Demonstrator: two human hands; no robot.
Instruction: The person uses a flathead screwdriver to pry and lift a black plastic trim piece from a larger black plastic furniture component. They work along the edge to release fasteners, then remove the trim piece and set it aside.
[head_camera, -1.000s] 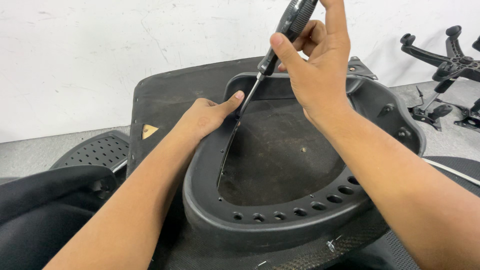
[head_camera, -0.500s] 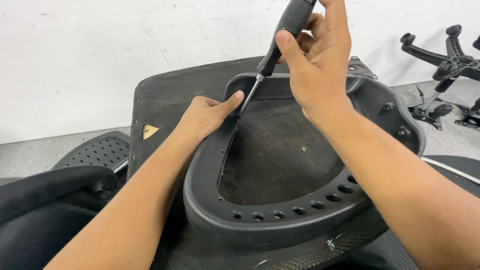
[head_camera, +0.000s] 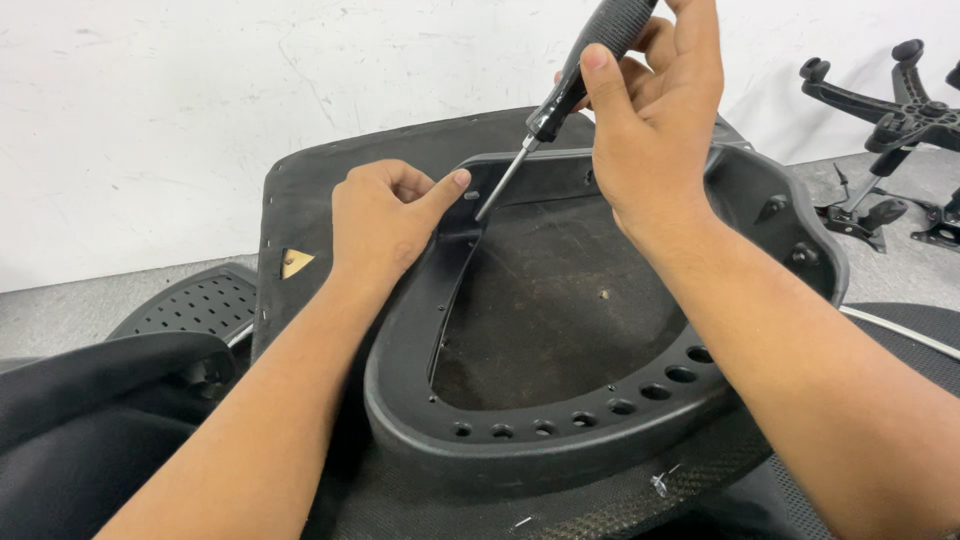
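A black plastic frame (head_camera: 560, 440) with a row of holes along its near rim lies on the underside of a dark chair seat (head_camera: 340, 190). My right hand (head_camera: 650, 130) grips the black handle of a screwdriver (head_camera: 560, 95), whose tip meets the frame's far left corner. My left hand (head_camera: 385, 215) rests on that corner, its forefinger stretched toward the tip beside a small screw (head_camera: 471, 195).
A white wall runs behind the seat. A black perforated chair part (head_camera: 195, 305) lies at the left on the grey floor. A black star-shaped chair base (head_camera: 885, 110) with casters stands at the far right. Dark mesh fabric (head_camera: 640, 495) shows under the frame's near edge.
The screwdriver handle has turned slightly in my right hand and my fingers have shifted on it. My left hand stays on the frame corner.
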